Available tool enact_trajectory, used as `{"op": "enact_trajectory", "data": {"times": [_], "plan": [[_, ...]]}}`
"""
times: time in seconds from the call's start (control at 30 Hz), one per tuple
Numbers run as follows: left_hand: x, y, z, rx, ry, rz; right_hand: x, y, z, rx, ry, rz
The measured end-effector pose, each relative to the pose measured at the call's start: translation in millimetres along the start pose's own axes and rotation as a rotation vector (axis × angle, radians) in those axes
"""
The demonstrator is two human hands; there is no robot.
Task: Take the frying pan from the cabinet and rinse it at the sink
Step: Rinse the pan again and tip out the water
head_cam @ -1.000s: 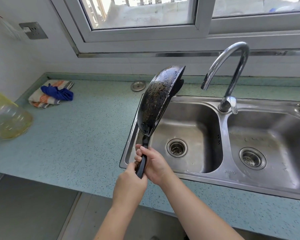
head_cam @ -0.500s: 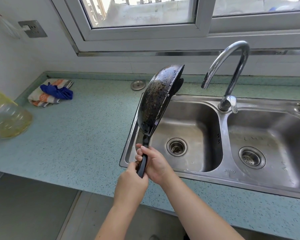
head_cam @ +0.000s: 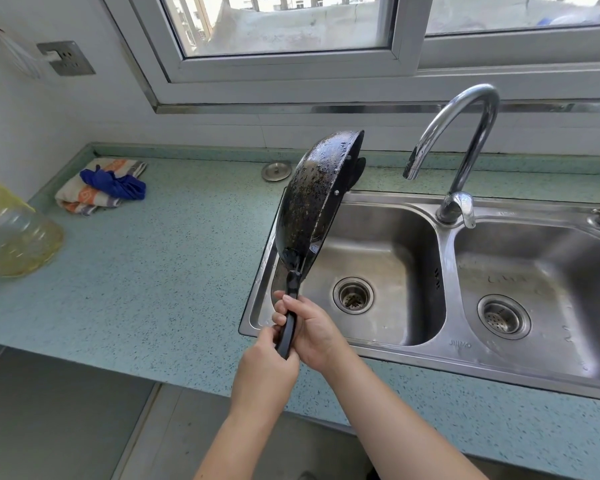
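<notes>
While both hands stay wrapped around its black handle, the frying pan [head_cam: 312, 195] stands tilted nearly on edge over the left rim of the sink's left basin [head_cam: 388, 271], much as it did a second ago; it has barely shifted in the view, and the grip has not changed. The left hand [head_cam: 265, 365] closes on the handle's near end, and the right hand [head_cam: 314, 332] clasps it just above, fingers curled round the shaft. The pan's wet, speckled inside faces left, toward the table [head_cam: 153, 278], and its far rim reaches up near the back edge of the sink. The faucet [head_cam: 461, 140] arches to the right of the pan, its spout apart from the pan's rim, with no water visible from it. Open basin lies right of the pan, down to the drain [head_cam: 353, 294]. Left of the pan the table is bare out to the folded cloths [head_cam: 101, 185] and a yellowish plastic bottle [head_cam: 11, 233] at the far left. A metal sink plug [head_cam: 276, 171] lies behind the pan near the back wall.
</notes>
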State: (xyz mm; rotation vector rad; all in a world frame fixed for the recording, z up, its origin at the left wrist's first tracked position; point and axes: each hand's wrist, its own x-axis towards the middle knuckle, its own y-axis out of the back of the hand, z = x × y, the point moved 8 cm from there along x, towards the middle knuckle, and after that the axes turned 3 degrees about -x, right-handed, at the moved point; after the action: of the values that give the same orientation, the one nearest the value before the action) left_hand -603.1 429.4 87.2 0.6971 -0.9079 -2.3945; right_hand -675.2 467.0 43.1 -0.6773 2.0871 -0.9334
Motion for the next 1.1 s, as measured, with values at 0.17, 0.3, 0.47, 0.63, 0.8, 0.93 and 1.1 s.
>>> {"op": "enact_trajectory", "data": {"times": [0.17, 0.3, 0.47, 0.63, 0.8, 0.93, 1.1], "plan": [[0.0, -3.4, -2.8, -0.047, 0.007, -0.014, -2.0, 0.6, -0.6, -0.012, -0.003, 0.003], [-0.3, -7.5, -4.8, -0.078, 0.006, -0.027, -2.4, 3.1, 0.6, -0.024, -0.011, 0.016], [-0.8, -11.1, -8.5, -0.088, 0.011, -0.030, -1.4, 8.9, 4.2, -0.054, -0.021, 0.053], [0.2, -11.0, -10.1, -0.072, -0.001, -0.037, 0.5, 10.6, 5.3, -0.077, -0.018, 0.076], [-0.8, -13.4, -11.1, -0.064, -0.014, -0.057, 2.7, 17.5, 9.3, -0.130, -0.018, 0.142], [-2.3, -14.4, -13.6, -0.136, 0.020, -0.067, 5.3, 26.4, 16.2, -0.155, -0.045, 0.217], [-2.1, -17.5, -17.3, -0.151, 0.028, -0.082, 4.6, 34.9, 22.4, -0.182, -0.062, 0.272]]}}
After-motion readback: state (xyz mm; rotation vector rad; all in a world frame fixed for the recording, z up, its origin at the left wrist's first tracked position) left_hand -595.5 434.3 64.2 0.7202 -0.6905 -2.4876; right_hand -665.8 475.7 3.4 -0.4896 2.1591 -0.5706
